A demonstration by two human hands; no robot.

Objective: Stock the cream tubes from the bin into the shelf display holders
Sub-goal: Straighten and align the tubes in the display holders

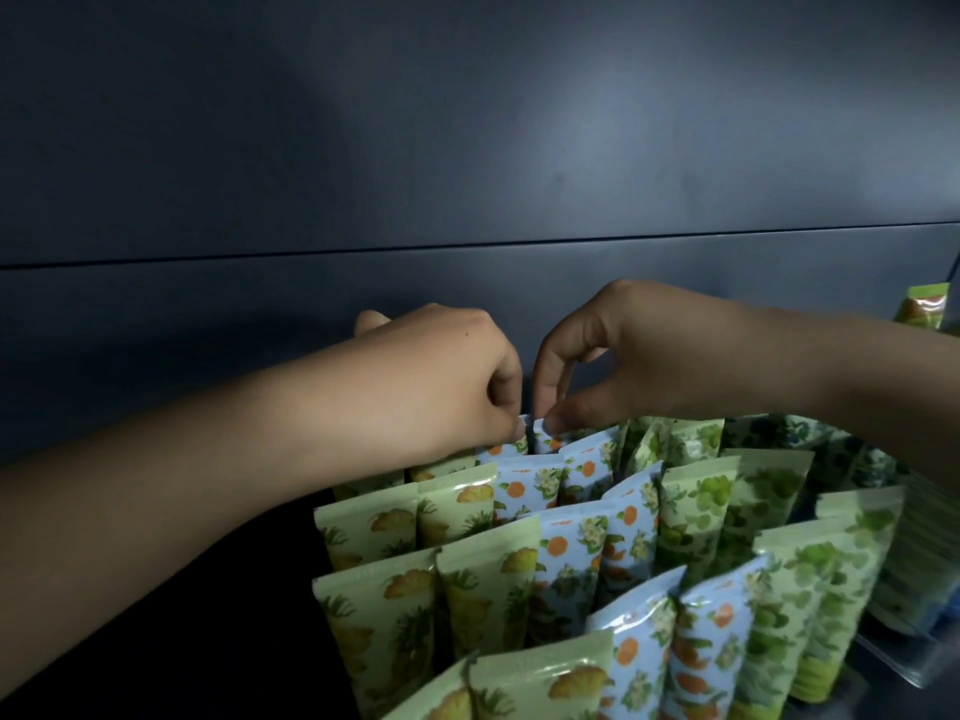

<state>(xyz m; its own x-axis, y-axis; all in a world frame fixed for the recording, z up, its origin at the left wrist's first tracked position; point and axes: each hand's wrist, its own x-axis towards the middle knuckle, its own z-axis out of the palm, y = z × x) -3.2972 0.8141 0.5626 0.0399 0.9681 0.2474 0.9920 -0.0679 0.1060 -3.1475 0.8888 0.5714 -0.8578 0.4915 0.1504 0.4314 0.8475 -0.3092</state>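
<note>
Hands meet at the far end of the display in our head view. Our left hand (pixel 441 376) lies in from the left with its fingers curled, and they pinch the crimped top edge of the first blue tube (pixel 506 448). This tube stands upright in the farthest row, directly below the fingertips, with most of its body hidden behind the tubes in front. Just to the right, our right hand (pixel 639 356) pinches the top edge of the second blue tube (pixel 550 441) between thumb and forefinger, and that tube also sits straight under the grip. The two tubes stand side by side with a narrow dark gap between their tops.

Nearer to us, orange-print blue tubes (pixel 571 553) fill the middle rows. Yellow-fruit green tubes (pixel 384 527) stand to their left and leafy green tubes (pixel 696 511) to their right. At the near right we see the wall of a clear holder (pixel 919 662). A dark blue back panel (pixel 467 148) rises behind everything.
</note>
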